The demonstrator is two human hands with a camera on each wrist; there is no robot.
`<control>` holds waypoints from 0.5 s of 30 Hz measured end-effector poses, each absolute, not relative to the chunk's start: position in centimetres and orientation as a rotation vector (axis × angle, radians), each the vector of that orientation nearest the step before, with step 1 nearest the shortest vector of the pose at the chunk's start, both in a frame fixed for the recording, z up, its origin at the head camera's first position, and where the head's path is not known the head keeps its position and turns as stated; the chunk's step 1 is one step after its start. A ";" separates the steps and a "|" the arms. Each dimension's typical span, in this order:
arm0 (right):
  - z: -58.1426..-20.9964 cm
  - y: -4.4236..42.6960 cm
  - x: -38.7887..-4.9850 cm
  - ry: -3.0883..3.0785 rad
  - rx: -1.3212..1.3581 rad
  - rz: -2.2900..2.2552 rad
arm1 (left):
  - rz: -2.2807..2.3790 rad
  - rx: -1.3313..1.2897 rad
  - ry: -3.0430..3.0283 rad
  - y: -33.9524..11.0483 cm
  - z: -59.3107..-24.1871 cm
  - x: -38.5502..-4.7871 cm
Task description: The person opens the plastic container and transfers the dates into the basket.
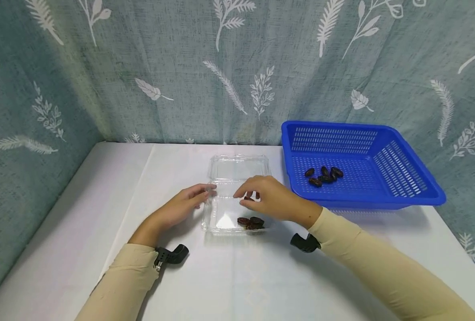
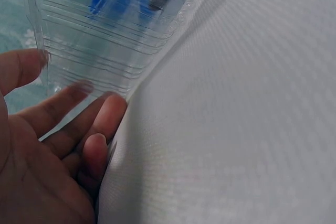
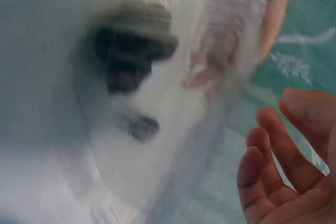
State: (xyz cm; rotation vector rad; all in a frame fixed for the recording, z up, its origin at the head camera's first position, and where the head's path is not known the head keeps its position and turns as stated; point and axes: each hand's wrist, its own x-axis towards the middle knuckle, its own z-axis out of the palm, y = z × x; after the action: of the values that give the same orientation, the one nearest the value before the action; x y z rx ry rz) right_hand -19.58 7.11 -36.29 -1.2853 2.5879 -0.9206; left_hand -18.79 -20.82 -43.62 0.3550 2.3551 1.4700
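A clear plastic clamshell container lies on the table, its lid folded back. My left hand holds its left side; in the left wrist view the thumb is at the rim and the fingers lie along the ridged wall. Several dark brown dates sit in the container's near right corner. Above the container is my right hand, fingers bent and apart. In the right wrist view nothing shows between those fingers, and a single date lies apart from the blurred clump.
A blue plastic basket stands at the right, with several more dates on its floor. White cloth covers the table. A patterned curtain hangs behind and at both sides.
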 end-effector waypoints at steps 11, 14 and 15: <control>-38.0 5.6 -19.9 2.473 -1.218 -0.616 | 1.477 0.360 2.354 -20.7 -43.6 -19.0; -38.2 5.7 -20.0 2.441 -1.193 -0.561 | 1.471 0.355 2.355 -20.9 -43.6 -18.9; -38.3 5.7 -20.0 2.434 -1.185 -0.549 | 1.468 0.356 2.356 -20.9 -43.6 -18.9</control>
State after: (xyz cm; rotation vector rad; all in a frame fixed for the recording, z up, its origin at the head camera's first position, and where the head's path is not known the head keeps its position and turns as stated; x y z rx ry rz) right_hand -19.98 5.67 -38.33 -1.1850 2.4338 -0.5489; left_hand -18.89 -20.93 -43.61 0.3563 2.3563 1.4677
